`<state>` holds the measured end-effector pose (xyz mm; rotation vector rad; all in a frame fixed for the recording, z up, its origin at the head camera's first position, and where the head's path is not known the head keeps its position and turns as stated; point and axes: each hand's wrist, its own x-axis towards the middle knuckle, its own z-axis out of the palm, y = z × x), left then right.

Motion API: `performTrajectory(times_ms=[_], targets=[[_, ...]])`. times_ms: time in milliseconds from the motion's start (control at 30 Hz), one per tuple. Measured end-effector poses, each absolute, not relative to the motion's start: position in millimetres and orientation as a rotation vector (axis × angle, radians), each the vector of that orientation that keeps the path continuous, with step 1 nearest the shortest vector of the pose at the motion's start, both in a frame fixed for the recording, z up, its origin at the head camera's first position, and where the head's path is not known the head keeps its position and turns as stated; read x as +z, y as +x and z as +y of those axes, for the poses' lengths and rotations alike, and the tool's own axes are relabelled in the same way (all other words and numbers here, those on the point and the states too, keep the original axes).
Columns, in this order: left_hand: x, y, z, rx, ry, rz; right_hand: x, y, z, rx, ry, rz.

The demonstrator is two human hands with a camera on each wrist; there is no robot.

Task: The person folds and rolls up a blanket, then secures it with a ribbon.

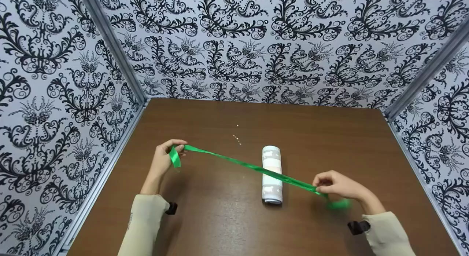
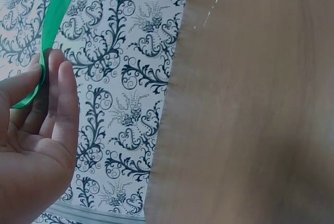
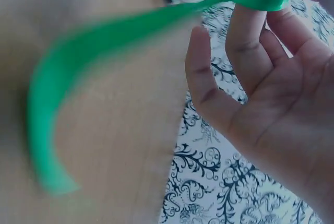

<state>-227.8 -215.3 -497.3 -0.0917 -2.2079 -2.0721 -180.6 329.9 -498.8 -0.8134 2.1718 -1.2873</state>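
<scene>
Banded roll [image 1: 272, 162], white and grey: lay on the brown tabletop [image 1: 220, 219], long axis running near to far. Green ribbon [image 1: 253, 168]: stretched aslant over the roll, crossing its length; contact with it could not be told. Left hand [image 1: 163, 157]: well left of the roll, thumb and fingers pinching the ribbon, short tail hanging. Right hand [image 1: 340, 184]: right of the roll, the nearer of the two, thumb and fingertips clamped on the ribbon, loose end blurred
</scene>
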Motion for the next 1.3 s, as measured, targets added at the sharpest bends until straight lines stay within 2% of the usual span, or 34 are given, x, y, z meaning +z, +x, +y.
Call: performTrajectory(times_ms=[167,400,733,1000,1167,1300], targets=[[-498,-227,-220,-2.126,-0.082,-2.143,-489,-181,347,-1.413,-0.883,1.955],[-507,-230,-230,-2.120,-0.020,-2.091,-490,-181,377,-1.361,-0.897,2.048],[-518,-231,-240,-1.989,0.086,-2.207,-501,-180,408,-1.450,-0.632,2.110],[-525,-229,-250,-1.999,0.213,-2.266,-499,-177,409,-1.496,-0.604,2.531],[-525,-229,-252,-2.017,0.248,-2.332,-500,-176,404,-1.262,-0.430,2.934],[-525,-230,-251,-2.061,0.246,-2.323,-507,-178,401,-1.105,-0.393,3.165]])
